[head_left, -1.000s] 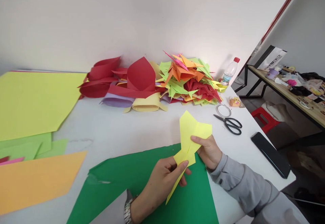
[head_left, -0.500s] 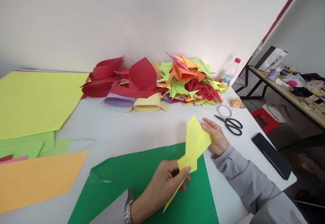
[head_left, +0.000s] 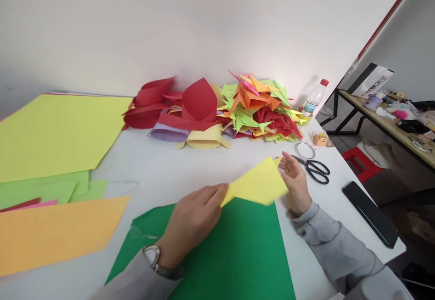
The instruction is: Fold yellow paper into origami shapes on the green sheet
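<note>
A folded piece of yellow paper (head_left: 260, 181) is held in the air above the green sheet (head_left: 238, 250). My left hand (head_left: 197, 218) is closed on its narrow left end, thumb and fingers pressed together. At the paper's wide right end is my right hand (head_left: 295, 180), its fingers loosely apart and partly behind a small raised yellow point. Whether the right fingertips touch the paper I cannot tell. The paper's right edge is slightly blurred. Under both hands, the green sheet lies on the white table (head_left: 152, 164), its upper left corner creased.
Along the wall lie rolled red paper pieces (head_left: 200, 100) and a pile of colourful folded paper (head_left: 258, 105). Black scissors (head_left: 317, 171), a tape roll (head_left: 305, 150), a bottle (head_left: 314, 98) and a phone (head_left: 369, 214) are at right. Yellow sheets (head_left: 68, 132) and an orange sheet (head_left: 57, 232) lie left.
The yellow paper has turned from nearly upright to lying more sideways, its other face showing. My left hand has shifted left and up. My right hand's fingers have loosened from the paper.
</note>
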The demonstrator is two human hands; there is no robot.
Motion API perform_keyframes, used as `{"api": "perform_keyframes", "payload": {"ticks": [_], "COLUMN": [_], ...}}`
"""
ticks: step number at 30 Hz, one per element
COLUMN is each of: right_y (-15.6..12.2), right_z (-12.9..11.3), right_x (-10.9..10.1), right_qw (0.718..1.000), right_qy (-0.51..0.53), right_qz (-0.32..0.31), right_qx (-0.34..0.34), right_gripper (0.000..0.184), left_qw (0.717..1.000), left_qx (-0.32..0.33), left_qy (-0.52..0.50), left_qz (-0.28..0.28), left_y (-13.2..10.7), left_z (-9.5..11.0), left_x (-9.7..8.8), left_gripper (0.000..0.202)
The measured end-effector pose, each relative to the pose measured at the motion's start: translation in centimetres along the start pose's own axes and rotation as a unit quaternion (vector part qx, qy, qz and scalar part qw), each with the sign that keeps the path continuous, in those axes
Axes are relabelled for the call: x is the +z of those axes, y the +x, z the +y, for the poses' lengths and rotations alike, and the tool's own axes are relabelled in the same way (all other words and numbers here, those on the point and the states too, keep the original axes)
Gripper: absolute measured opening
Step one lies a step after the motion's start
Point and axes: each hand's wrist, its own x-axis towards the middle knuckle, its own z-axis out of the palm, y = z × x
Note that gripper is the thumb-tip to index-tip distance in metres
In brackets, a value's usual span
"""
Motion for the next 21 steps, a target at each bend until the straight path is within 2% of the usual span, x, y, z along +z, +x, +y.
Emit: {"api": "perform_keyframes", "payload": {"ticks": [2, 3, 6, 8, 10, 13, 15, 17, 21], "right_y": [-0.2, -0.3, -0.8, -1.4, -2.4, -4.2, -5.0, -5.3, -5.2], "right_z": [0.0, -0.1, -1.1, -2.1, -2.9, -3.0, -2.3, -1.3, 0.0], "right_x": [-0.1, -0.2, -0.3, -0.1, 0.5, 1.7, 2.3, 2.6, 2.7], "right_qw": [0.996, 0.992, 0.973, 0.948, 0.896, 0.759, 0.684, 0.645, 0.601], "right_qy": [-0.055, -0.078, -0.149, -0.24, -0.36, -0.498, -0.565, -0.6, -0.64], "right_qz": [0.027, 0.046, 0.078, 0.034, -0.079, -0.233, -0.284, -0.302, -0.295], "right_qx": [-0.063, -0.089, -0.159, -0.204, -0.248, -0.35, -0.364, -0.366, -0.377], "right_gripper": [0.052, 0.046, 0.024, 0.016, 0.013, 0.021, 0.029, 0.027, 0.016], "left_qw": [0.981, 0.969, 0.954, 0.956, 0.959, 0.962, 0.963, 0.964, 0.967], "left_qx": [0.122, 0.154, 0.175, 0.168, 0.164, 0.155, 0.15, 0.15, 0.134], "left_qy": [0.148, 0.195, 0.241, 0.238, 0.231, 0.221, 0.219, 0.214, 0.188], "left_qz": [0.012, 0.006, -0.02, -0.028, -0.033, -0.041, -0.046, -0.057, -0.106], "left_y": [0.2, 0.3, 0.3, 0.2, 0.0, -0.2, -0.2, -0.2, -0.1], "left_z": [-0.6, -0.6, 0.2, 0.8, 1.3, 1.7, 1.8, 1.8, 1.4], "left_x": [-0.4, -0.3, 0.5, 1.3, 1.8, 2.1, 2.1, 2.1, 1.7], "left_gripper": [0.024, 0.024, 0.025, 0.028, 0.029, 0.032, 0.032, 0.03, 0.024]}}
